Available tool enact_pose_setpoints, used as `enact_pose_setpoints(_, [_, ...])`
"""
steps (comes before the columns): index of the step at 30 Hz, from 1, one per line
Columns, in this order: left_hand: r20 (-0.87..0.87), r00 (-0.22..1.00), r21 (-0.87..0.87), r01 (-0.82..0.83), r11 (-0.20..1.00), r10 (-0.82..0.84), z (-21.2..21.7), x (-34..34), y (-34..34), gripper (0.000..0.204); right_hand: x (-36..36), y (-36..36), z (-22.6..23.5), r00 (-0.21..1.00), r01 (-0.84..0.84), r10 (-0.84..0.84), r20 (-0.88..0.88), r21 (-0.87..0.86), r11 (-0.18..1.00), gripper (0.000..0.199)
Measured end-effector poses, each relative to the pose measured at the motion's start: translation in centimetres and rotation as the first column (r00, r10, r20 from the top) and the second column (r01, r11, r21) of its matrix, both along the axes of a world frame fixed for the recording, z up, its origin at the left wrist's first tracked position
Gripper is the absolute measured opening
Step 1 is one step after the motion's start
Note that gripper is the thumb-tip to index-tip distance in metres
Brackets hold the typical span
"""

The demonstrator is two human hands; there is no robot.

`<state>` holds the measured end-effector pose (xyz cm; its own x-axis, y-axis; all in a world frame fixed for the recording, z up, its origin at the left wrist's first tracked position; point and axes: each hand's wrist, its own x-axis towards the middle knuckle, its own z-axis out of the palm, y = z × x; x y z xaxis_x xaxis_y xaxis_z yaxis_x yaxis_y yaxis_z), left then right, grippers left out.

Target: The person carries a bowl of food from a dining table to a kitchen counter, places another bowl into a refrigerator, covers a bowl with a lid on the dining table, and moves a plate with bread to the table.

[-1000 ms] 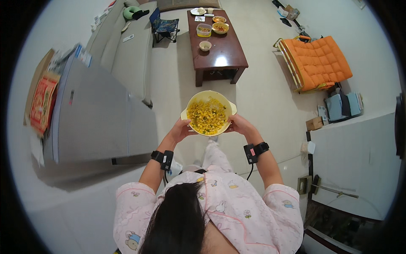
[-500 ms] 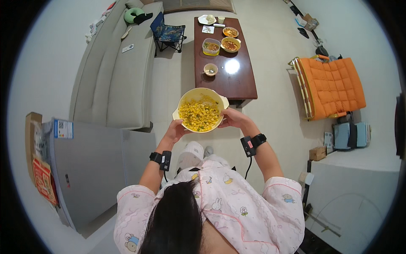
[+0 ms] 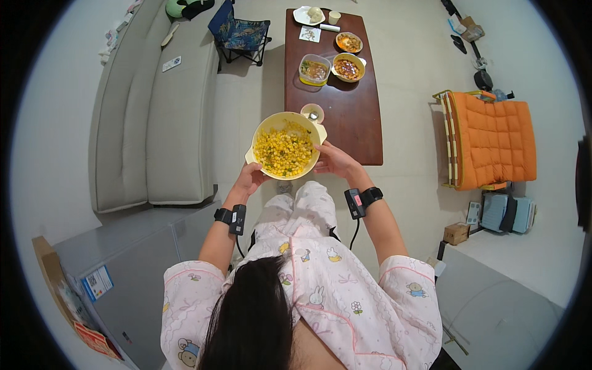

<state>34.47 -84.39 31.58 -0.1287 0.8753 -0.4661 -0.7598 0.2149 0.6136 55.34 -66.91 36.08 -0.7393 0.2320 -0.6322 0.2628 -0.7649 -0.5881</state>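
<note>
Round pale-yellow two-lugged bowl, smooth-walled, ceramic or hard plastic not tellable (image 3: 267, 124), was held up in front of the body, near end of glossy red-brown wooden table (image 3: 354, 139). Moderately heavy, stiff and possibly slippery handling was judged; loose yellow corn kernels with green bits (image 3: 283, 150) could be spilled if tilted. Lugs and underside were judged best for grip. Bowl was set between both hands: lower-left rim pinched by left hand (image 3: 250, 177), right rim by right hand (image 3: 336, 161), thumbs uppermost; fingers underneath partly hidden.
</note>
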Motion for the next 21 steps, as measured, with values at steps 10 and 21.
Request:
enact_pose_setpoints(10, [0.072, 0.981, -0.161, -0.168, 0.973, 0.181, -7.9, -4.2, 14.2, 0.06, -4.2, 17.2, -13.2, 0.995, 0.101, -0.094, 0.04, -0.248, 0.963, 0.035])
enact_pose_setpoints(21, [0.048, 0.946, -0.406, -0.275, 0.872, 0.32, -19.2, -11.0, 21.6, 0.057, -9.0, 23.3, -34.2, 0.876, 0.24, -0.175, 0.45, -0.091, 0.966, 0.044])
